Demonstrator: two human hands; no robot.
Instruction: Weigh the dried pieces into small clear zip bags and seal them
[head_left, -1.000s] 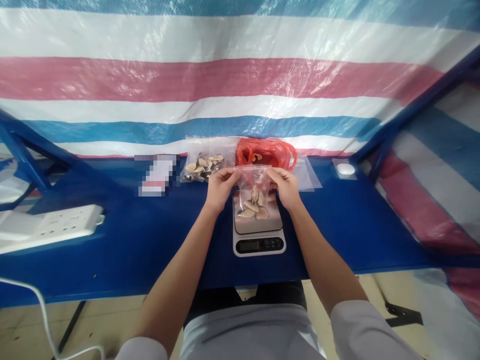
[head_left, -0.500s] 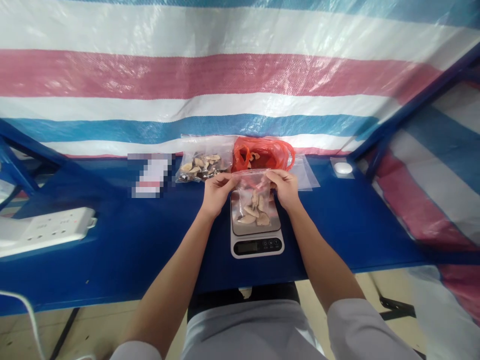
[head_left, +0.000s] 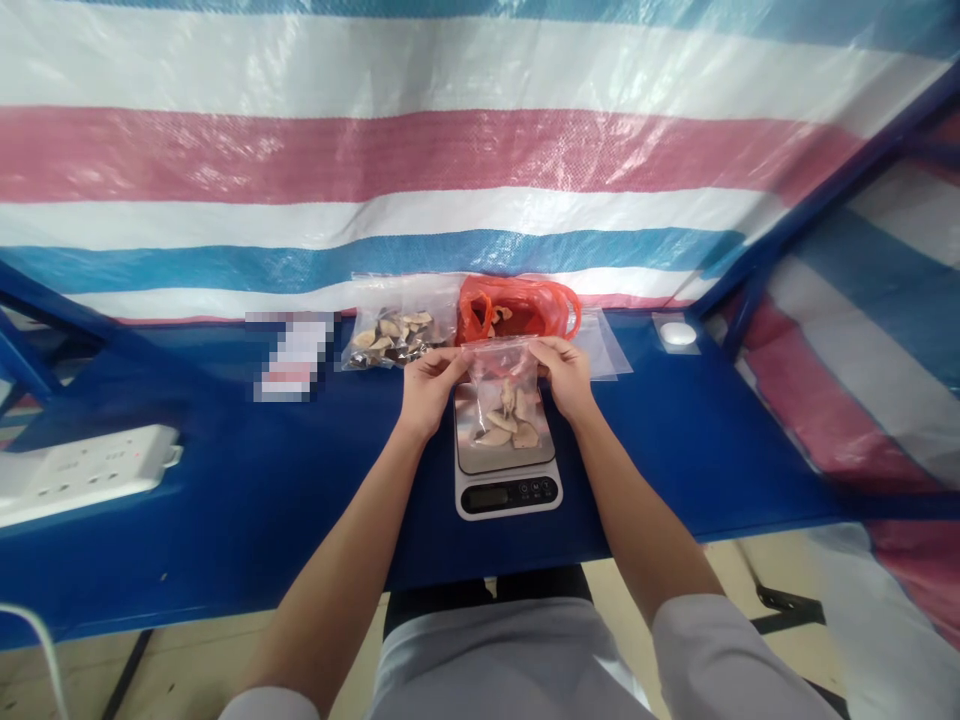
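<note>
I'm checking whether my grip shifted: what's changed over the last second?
The left hand and right hand never let go of the top edge of the clear plastic bag, which now looks drawn slightly flatter. The kitchen scale, the other bag of slices and the red plastic bag stayed put.

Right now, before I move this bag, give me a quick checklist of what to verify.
Left hand and right hand both on the top of the clear bag: ok.
Slices low inside the bag: ok.
Bag's seal closed: cannot tell, the fingers and the glare hide it.
Scale display reading: cannot tell, too small to read.
Left hand apart from the other bag of slices: cannot tell, they look very close.
</note>
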